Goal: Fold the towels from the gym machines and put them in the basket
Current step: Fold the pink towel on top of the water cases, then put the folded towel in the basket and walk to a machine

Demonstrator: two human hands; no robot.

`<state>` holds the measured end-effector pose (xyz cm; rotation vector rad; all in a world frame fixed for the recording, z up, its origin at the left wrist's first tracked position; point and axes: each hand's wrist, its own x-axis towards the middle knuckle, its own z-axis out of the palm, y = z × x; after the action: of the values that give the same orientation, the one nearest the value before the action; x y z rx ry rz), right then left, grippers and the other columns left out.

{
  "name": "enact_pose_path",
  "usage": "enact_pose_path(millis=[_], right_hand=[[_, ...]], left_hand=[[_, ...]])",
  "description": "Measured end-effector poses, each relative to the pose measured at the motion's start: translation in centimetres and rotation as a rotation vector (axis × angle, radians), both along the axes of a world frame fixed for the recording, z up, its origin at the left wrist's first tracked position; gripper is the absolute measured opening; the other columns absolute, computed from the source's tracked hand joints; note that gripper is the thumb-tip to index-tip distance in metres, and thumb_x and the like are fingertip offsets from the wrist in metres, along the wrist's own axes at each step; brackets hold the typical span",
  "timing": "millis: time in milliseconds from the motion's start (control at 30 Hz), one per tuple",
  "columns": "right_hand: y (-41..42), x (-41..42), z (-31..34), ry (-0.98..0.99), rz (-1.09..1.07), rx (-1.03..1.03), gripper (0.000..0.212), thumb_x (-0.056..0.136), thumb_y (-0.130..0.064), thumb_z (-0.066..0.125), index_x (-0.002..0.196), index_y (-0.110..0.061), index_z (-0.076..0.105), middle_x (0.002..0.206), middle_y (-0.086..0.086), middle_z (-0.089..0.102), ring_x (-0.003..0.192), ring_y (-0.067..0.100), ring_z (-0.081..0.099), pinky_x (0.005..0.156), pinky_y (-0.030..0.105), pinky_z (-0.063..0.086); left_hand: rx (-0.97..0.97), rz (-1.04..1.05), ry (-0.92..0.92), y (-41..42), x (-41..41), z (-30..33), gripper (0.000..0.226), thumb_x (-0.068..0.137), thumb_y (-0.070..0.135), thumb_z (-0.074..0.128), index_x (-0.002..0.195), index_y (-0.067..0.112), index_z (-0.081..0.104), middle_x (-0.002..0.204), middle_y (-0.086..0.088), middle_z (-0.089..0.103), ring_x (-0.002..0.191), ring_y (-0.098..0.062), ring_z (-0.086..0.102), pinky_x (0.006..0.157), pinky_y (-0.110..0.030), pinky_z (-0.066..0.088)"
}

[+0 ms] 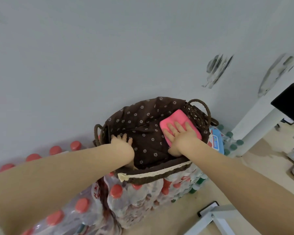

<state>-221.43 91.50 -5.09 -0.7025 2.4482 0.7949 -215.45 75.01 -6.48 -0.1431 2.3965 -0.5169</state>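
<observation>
A brown woven basket (199, 114) with a dark flowered cloth lining stands on packs of bottled water against the wall. A folded pink towel (176, 118) lies inside it at the right side. My right hand (180, 136) rests flat on the towel, fingers spread, pressing it down. My left hand (121, 143) reaches into the basket's left side, fingers spread against the lining, holding nothing that I can see.
Shrink-wrapped packs of red-capped bottles (115, 192) fill the floor under and left of the basket. Green-capped bottles (232, 143) stand to its right. A white table leg (255, 131) and a dark tabletop (290, 102) are at the right; a white frame (217, 219) is at the bottom.
</observation>
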Motion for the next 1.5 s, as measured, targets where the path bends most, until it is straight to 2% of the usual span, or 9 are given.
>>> enact_pose_path(millis=[133,267,333,400,533,733,967,1300,1500], right_hand=[[0.0,0.5,1.4,0.058,0.008,-0.336,0.063,0.094,-0.053,0.028,0.146,-0.019,0.020,0.157,0.008,0.010,0.144,0.027,0.006,0.115,0.051,0.005],[-1.9,1.8,4.0,0.221,0.112,-0.787,0.041,0.095,-0.038,0.037,0.130,-0.017,0.047,0.135,0.005,0.048,0.125,0.027,0.043,0.101,0.043,0.038],[-3.4,2.6,5.4,0.228,0.111,-1.019,0.036,0.095,-0.033,0.040,0.126,-0.017,0.050,0.121,0.004,0.058,0.112,0.026,0.053,0.088,0.041,0.046],[-5.1,3.7,7.0,0.198,0.102,-1.200,0.031,0.094,-0.029,0.041,0.120,-0.017,0.053,0.106,0.001,0.064,0.101,0.025,0.058,0.082,0.040,0.048],[-10.0,8.2,9.1,0.123,0.255,-1.352,0.027,0.095,-0.022,0.041,0.115,-0.016,0.057,0.107,0.003,0.066,0.097,0.023,0.059,0.083,0.037,0.047],[-19.0,20.1,8.0,-0.184,0.541,-1.252,0.029,0.094,-0.025,0.041,0.122,-0.018,0.047,0.107,0.003,0.065,0.097,0.025,0.059,0.080,0.037,0.048],[-25.1,39.3,0.9,-0.554,0.840,-0.802,0.027,0.095,-0.024,0.041,0.118,-0.015,0.049,0.106,0.008,0.063,0.092,0.028,0.059,0.072,0.034,0.044],[-29.9,72.9,-5.4,-0.959,1.094,-0.553,0.028,0.093,-0.027,0.046,0.118,-0.016,0.051,0.093,-0.003,0.058,0.089,0.018,0.057,0.073,0.027,0.042],[-30.8,90.3,-6.9,-1.172,1.225,-0.380,0.038,0.093,-0.026,0.046,0.129,-0.020,0.041,0.096,0.002,0.062,0.090,0.021,0.061,0.074,0.032,0.047]], left_hand=[[0.011,-0.112,0.142,0.5,0.5,2.4,0.092,0.080,0.066,0.047,0.144,0.005,0.019,0.146,-0.013,0.032,0.135,-0.030,0.029,0.111,-0.041,0.024],[0.288,-0.405,0.644,0.3,1.8,7.3,0.048,0.092,0.037,0.042,0.134,0.014,0.039,0.128,-0.007,0.052,0.123,-0.027,0.046,0.096,-0.038,0.041],[0.384,-0.469,0.911,-0.9,3.0,9.5,0.041,0.086,0.030,0.038,0.114,0.010,0.059,0.103,-0.009,0.066,0.103,-0.030,0.062,0.079,-0.038,0.052],[0.485,-0.448,1.121,-2.7,4.8,10.5,0.039,0.081,0.027,0.037,0.098,0.008,0.067,0.085,-0.007,0.070,0.084,-0.029,0.067,0.067,-0.035,0.054],[0.674,-0.120,1.378,-6.9,11.7,10.3,0.038,0.084,0.027,0.037,0.100,0.008,0.066,0.069,0.005,0.057,0.063,-0.017,0.053,0.061,-0.026,0.045],[0.522,0.420,1.261,-13.1,27.0,3.7,0.047,0.080,0.038,0.034,0.114,0.015,0.057,0.076,0.001,0.062,0.066,-0.020,0.058,0.060,-0.030,0.047],[0.383,0.918,1.097,-14.9,50.8,-1.7,0.026,0.090,0.023,0.049,0.114,0.016,0.055,0.095,-0.001,0.066,0.086,-0.024,0.061,0.073,-0.031,0.045],[0.190,1.702,1.121,-6.9,87.4,-4.6,0.027,0.091,0.030,0.046,0.115,0.022,0.053,0.094,0.008,0.058,0.087,-0.015,0.053,0.074,-0.028,0.044],[0.027,2.026,1.213,-1.5,102.0,-5.6,0.027,0.089,0.030,0.051,0.113,0.019,0.056,0.090,0.007,0.058,0.087,-0.016,0.056,0.075,-0.030,0.046]])
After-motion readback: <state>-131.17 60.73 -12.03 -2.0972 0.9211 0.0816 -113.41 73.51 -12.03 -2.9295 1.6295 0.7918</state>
